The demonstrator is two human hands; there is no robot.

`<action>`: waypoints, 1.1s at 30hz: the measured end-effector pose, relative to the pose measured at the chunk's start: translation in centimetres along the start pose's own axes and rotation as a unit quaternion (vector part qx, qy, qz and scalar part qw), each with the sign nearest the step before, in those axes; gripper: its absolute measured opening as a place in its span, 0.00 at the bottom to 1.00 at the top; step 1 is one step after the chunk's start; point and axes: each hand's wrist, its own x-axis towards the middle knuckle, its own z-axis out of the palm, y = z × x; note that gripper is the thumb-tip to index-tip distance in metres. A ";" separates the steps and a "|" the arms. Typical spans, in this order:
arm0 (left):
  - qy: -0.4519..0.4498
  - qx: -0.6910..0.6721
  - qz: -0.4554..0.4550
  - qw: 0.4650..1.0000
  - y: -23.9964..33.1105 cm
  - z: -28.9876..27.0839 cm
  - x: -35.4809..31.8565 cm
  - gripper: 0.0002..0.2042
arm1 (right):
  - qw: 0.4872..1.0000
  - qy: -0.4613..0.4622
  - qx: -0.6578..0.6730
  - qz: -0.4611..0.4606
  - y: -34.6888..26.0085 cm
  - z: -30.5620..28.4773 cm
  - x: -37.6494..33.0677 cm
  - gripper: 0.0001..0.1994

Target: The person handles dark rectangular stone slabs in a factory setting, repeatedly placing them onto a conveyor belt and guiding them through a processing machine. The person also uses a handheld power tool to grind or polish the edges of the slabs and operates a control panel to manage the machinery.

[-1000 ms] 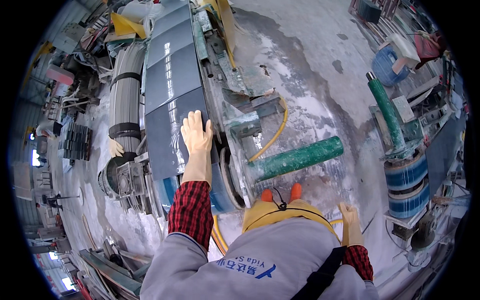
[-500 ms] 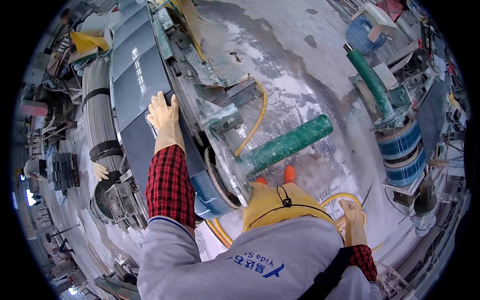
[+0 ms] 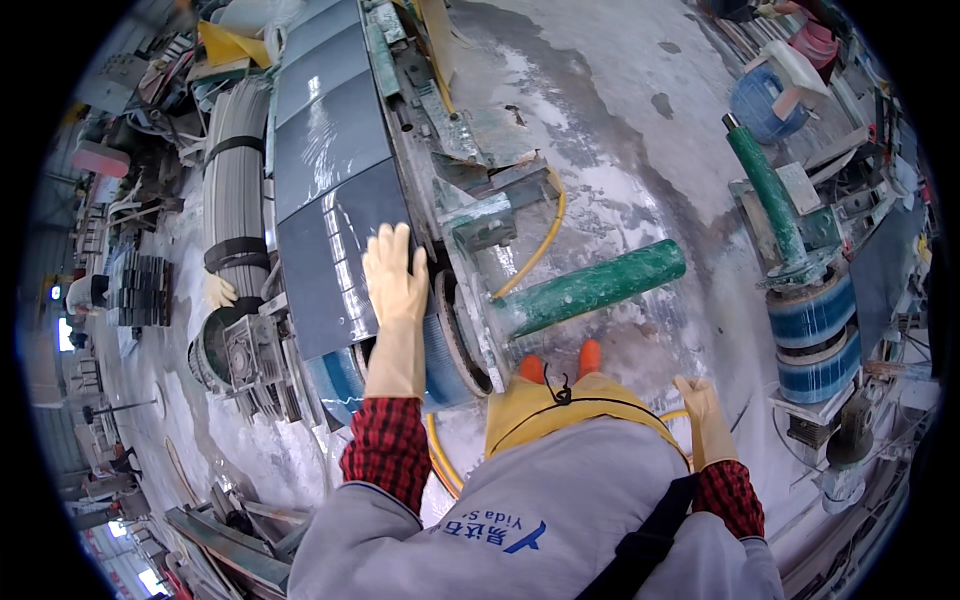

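My left hand (image 3: 396,278), in a long cream rubber glove, reaches out flat with its fingers stretched. It lies over the near right part of a dark grey, glossy slab (image 3: 335,265); whether the palm touches the surface I cannot tell. This slab is the nearest in a row on a conveyor, its near edge by the blue end roller (image 3: 335,385). Down at my right side hangs my right hand (image 3: 703,415), gloved alike, fingers loosely bent, with nothing visible in them. A yellow hose (image 3: 672,416) runs close to it.
A thick green cylinder (image 3: 600,285) juts right from the conveyor frame, ahead of my orange boots (image 3: 590,355). Left of the conveyor stands a strapped bundle of grey strips (image 3: 235,170). Another machine with blue rollers (image 3: 815,375) and a green post (image 3: 765,185) stands right.
My left hand has drawn back toward me, from farther up the slabs to the near one's right edge. The view has shifted a little left. My right hand still hangs at my side.
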 end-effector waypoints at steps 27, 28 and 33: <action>0.181 -0.777 -0.559 0.227 -1.5 -8.6 -10.9 0.18 | 0.998 -0.049 0.022 -0.023 4.7 2.5 3.4 0.20; 0.175 -0.744 -0.588 0.263 0.2 -9.6 -9.7 0.10 | 0.998 -0.041 0.035 -0.033 4.6 2.6 3.4 0.20; 0.153 -0.741 -0.540 0.368 -3.6 -7.8 -12.0 0.12 | 0.998 -0.046 0.039 -0.016 1.6 2.0 1.5 0.20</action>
